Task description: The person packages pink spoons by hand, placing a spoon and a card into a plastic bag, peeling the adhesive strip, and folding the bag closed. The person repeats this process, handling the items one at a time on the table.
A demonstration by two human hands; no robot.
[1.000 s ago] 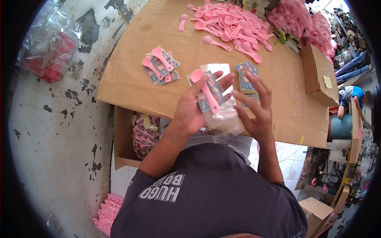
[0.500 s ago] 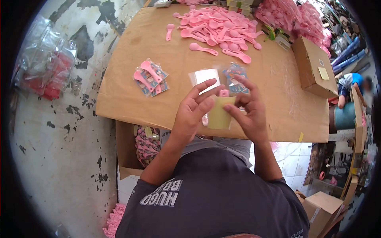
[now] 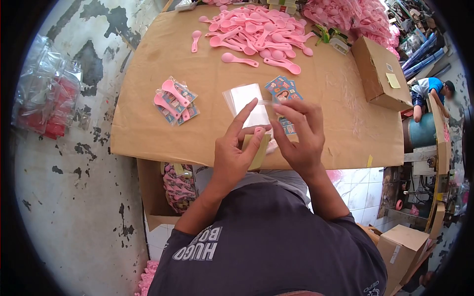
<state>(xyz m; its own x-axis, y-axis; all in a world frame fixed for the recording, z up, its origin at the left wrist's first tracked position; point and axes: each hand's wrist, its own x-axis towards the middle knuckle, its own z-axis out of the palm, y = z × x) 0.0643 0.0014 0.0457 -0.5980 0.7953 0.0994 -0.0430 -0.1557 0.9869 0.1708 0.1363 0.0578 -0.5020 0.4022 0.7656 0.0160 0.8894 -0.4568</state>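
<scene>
My left hand (image 3: 234, 150) grips a small yellow-backed packet (image 3: 260, 153) between thumb and fingers, with the pink tip of a spoon handle (image 3: 259, 130) showing at its top. Beside it, my right hand (image 3: 302, 133) pinches a thin clear strip (image 3: 266, 102) that reaches toward my left index fingertip. Beyond the hands lies a stack of clear bags with a white sheet (image 3: 248, 98). Printed blue cards (image 3: 284, 90) sit to its right, partly covered by my right hand. Finished-looking packets with pink spoons (image 3: 175, 98) lie in a small pile at the left.
A large heap of loose pink spoons (image 3: 259, 32) covers the table's far side. A cardboard box (image 3: 380, 74) stands at the right edge, with bagged pink items (image 3: 340, 19) behind. Plastic bags (image 3: 49, 93) hang on the left wall. Another person (image 3: 427, 93) sits at far right.
My right hand has come off the packet and risen with the clear strip. The packet has tilted and lowered in my left hand. The whole view has shifted slightly.
</scene>
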